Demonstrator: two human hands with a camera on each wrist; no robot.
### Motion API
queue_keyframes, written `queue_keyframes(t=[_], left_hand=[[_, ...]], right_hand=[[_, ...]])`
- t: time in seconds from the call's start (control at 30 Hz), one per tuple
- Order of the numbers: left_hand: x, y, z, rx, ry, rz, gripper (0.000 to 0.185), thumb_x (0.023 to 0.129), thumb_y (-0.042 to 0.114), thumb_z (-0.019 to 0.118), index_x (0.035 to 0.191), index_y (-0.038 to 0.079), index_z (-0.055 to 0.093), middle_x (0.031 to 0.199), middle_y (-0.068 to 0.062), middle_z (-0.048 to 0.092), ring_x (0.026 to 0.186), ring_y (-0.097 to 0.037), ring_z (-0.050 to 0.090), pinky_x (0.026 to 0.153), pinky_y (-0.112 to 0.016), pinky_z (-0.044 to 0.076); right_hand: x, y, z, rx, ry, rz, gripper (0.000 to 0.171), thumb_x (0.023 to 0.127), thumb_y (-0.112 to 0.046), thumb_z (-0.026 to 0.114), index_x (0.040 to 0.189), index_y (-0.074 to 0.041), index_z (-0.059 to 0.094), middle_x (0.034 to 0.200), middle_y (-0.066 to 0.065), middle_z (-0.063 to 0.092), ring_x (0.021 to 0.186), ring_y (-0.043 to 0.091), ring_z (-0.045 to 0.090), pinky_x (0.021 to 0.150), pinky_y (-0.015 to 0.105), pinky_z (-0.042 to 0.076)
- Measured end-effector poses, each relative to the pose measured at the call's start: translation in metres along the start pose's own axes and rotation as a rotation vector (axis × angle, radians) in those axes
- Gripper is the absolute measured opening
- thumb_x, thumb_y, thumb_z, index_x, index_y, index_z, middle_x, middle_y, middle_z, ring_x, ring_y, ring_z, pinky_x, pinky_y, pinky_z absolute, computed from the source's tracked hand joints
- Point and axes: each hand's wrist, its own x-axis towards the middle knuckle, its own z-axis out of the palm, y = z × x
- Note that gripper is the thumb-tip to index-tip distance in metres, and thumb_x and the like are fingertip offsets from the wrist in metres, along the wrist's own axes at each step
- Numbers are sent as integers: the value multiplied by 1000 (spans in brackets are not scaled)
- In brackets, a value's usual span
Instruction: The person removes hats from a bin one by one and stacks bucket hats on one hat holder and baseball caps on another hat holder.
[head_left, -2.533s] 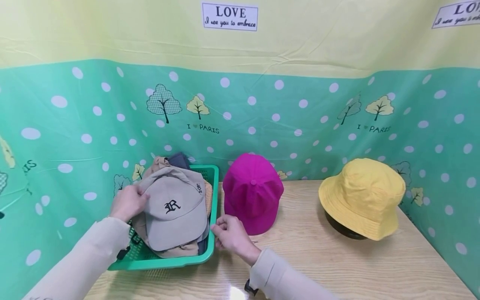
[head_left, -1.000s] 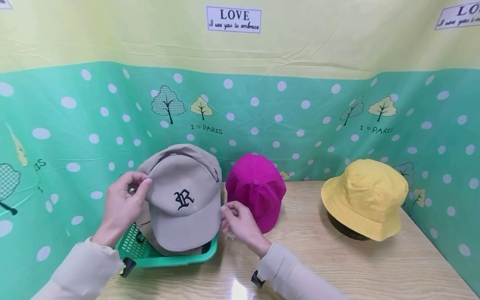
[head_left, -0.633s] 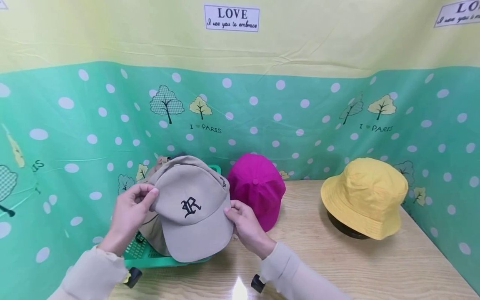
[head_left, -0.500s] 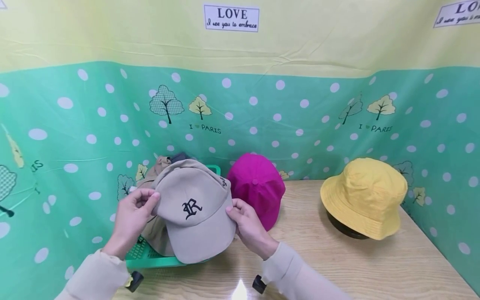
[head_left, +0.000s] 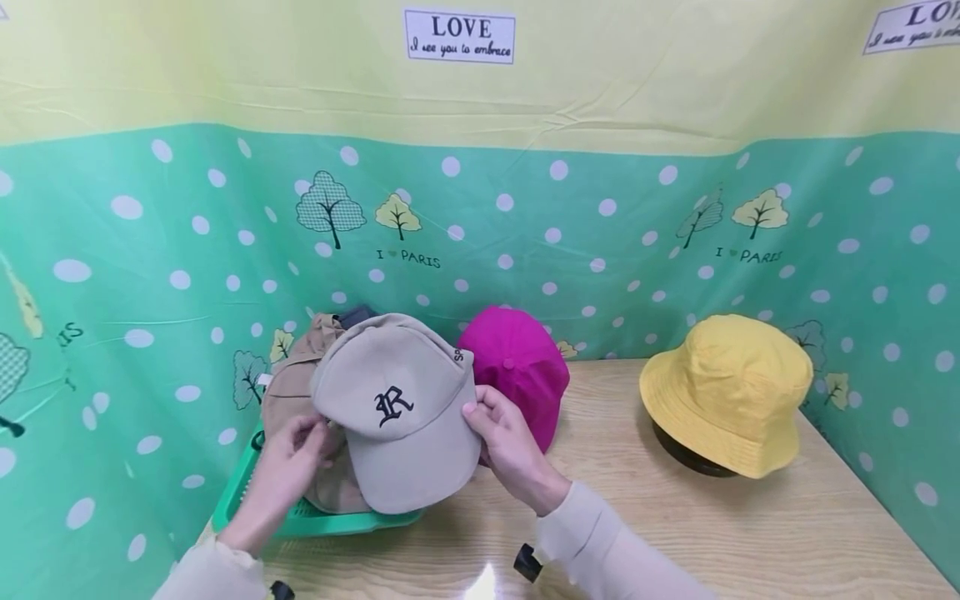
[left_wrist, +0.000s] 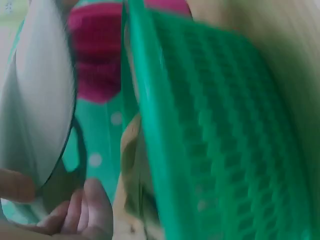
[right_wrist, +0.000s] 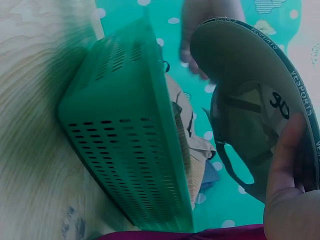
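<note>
A beige baseball cap (head_left: 397,408) with a black "R" on its front hangs above the right part of a green plastic basket (head_left: 337,525). My right hand (head_left: 480,417) grips the cap's right side, thumb on top and fingers underneath. My left hand (head_left: 311,433) pinches the cap's lower left edge from below. The right wrist view shows the cap's underside (right_wrist: 250,100) with its strap, beside the basket's slotted wall (right_wrist: 125,140). In the blurred left wrist view, the cap's brim (left_wrist: 35,110) stands next to the basket (left_wrist: 215,140).
More beige and dark caps (head_left: 296,387) lie in the basket. A magenta cap (head_left: 517,367) sits just right of it. At the right, a yellow bucket hat (head_left: 727,387) rests on a dark stand. The wooden table (head_left: 675,533) is walled by a green dotted cloth backdrop.
The beige cap has come up out of the basket and drifted right. My right hand took hold of its right side. My left hand slid lower along its left edge.
</note>
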Motion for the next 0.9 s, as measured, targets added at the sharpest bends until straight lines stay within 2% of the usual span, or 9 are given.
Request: queue_keyframes(t=[0.07, 0.13, 0.3, 0.4, 0.6, 0.73, 0.9], left_hand=[[0, 1, 6, -50, -73, 0, 45, 104, 22, 37, 136, -9, 38, 127, -29, 51, 102, -30, 60, 80, -31, 53], [1, 5, 11, -119, -104, 6, 45, 104, 22, 39, 137, -8, 38, 130, -27, 50, 107, -27, 58, 84, -31, 52], [8, 18, 21, -287, -119, 14, 41, 100, 16, 49, 137, 0, 41, 127, -17, 51, 103, -14, 53, 85, -25, 49], [13, 28, 27, -351, -112, 15, 41, 96, 9, 53, 135, 3, 44, 123, -15, 52, 99, -14, 54, 83, -26, 49], [23, 49, 39, -394, -95, 83, 42, 94, 10, 58, 134, 10, 46, 121, -14, 56, 102, -20, 57, 83, -30, 50], [30, 64, 46, -400, -61, 135, 48, 94, 10, 59, 139, 15, 42, 118, -13, 60, 101, -19, 60, 83, -29, 51], [40, 81, 56, -422, -31, 184, 58, 92, 8, 61, 144, 13, 35, 109, -15, 63, 92, -15, 64, 76, -28, 53]], right_hand=[[0, -3, 0, -2, 9, -13, 18, 102, -13, 45, 114, 1, 46, 96, 6, 65, 85, 17, 66, 74, 33, 54], [0, -7, -1, 2, 17, -26, 18, 102, -12, 45, 114, 1, 46, 96, 5, 65, 86, 17, 66, 75, 33, 54], [-1, -18, -6, 37, 56, -57, 15, 101, -8, 43, 112, 1, 46, 95, 4, 66, 85, 16, 66, 75, 31, 54], [-1, -26, -12, 29, 96, -98, 12, 100, -7, 45, 109, 1, 48, 91, 3, 67, 82, 16, 67, 72, 31, 55], [1, -44, -27, -63, 147, -189, 13, 96, 0, 47, 107, 5, 49, 84, 2, 67, 80, 14, 65, 72, 27, 53], [2, -55, -37, -123, 160, -248, 23, 94, 4, 48, 116, 8, 46, 82, -1, 66, 79, 11, 63, 70, 26, 51], [5, -65, -51, -236, 195, -306, 36, 93, 5, 50, 128, 5, 42, 88, 0, 66, 77, 12, 59, 65, 24, 48]])
